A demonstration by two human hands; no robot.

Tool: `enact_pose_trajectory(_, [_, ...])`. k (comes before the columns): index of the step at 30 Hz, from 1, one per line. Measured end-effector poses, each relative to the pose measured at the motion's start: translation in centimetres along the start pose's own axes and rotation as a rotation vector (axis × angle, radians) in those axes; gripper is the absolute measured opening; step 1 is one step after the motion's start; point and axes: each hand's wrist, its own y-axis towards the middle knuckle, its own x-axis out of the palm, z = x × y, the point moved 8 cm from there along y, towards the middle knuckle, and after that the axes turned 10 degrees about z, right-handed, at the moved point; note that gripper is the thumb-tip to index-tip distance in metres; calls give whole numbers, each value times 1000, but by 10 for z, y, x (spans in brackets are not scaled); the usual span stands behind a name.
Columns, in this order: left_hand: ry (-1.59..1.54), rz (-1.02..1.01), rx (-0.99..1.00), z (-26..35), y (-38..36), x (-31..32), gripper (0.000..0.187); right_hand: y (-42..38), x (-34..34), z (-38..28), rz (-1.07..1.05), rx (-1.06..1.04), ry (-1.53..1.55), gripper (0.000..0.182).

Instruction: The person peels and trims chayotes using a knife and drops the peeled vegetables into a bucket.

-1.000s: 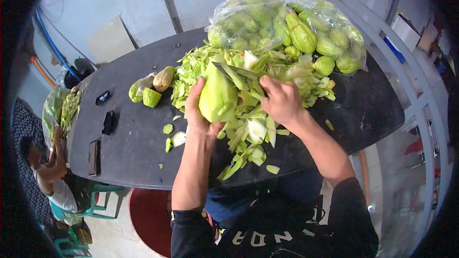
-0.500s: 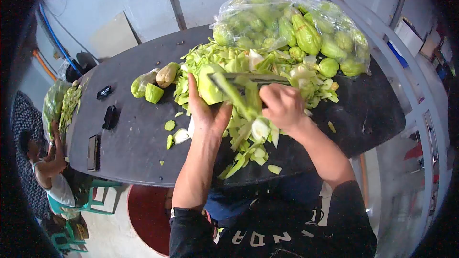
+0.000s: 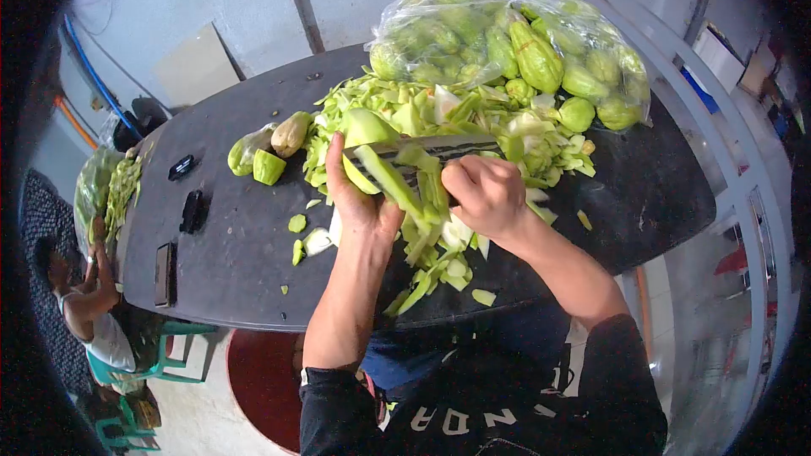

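Observation:
My left hand (image 3: 361,207) is wrapped round a pale green chayote (image 3: 368,128), peeled smooth on the side that shows. A knife (image 3: 460,145) is gripped in my right hand (image 3: 487,196), its blade lying across the chayote. Long strips of green peel (image 3: 387,177) cling to the blade and hang over its near side. The knife's handle is hidden inside my fist. Beneath and behind both hands spreads a heap of peelings (image 3: 473,105).
A clear plastic bag (image 3: 452,38) of whole chayotes lies behind the heap. Several chayote pieces (image 3: 269,167) sit to the left, beyond them small black objects (image 3: 193,211). A metal railing (image 3: 718,152) borders the right. Another person (image 3: 97,304) sits far left beside another bag.
The knife and my right hand have shifted slightly down and left across the chayote. The chayote has tilted in my left hand, and the peel strips hang lower and further left.

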Motion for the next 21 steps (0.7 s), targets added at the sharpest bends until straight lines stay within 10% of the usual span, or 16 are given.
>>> enact_pose_trajectory(21, [99, -133, -123, -10, 0, 7, 59, -8, 6, 36, -38, 187, 45, 25])
